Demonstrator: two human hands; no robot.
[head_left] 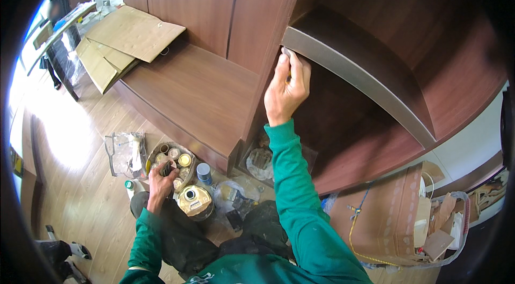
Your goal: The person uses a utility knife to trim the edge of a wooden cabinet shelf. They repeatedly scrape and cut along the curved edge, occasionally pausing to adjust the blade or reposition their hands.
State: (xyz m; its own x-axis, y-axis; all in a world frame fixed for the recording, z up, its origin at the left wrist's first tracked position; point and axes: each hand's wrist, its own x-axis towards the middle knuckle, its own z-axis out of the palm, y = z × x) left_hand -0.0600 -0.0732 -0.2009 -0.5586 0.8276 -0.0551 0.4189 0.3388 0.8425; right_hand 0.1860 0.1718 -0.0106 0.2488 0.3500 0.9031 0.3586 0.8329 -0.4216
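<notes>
My right hand (287, 90) is raised to the front corner of a brown wooden cabinet (257, 85). Its fingers pinch something small against the end of a grey-edged shelf (343, 72); a bit of yellow shows in the palm, but the kind is unclear. Low on the left, my left hand (161, 182) has its fingers closed around a small dark object (168, 167), too small to name. It is over a round container (152, 151) of several small jars. Beside that container stand a metal can with a cream top (194, 201) and a blue-grey can (204, 172).
Flattened cardboard (129, 34) lies on the low wooden bench (188, 90). A clear plastic bag (236, 194) is by my knees. On the right stands a large cardboard box (375, 214) near a bag of scraps (442, 230). A person (56, 21) is at the far left.
</notes>
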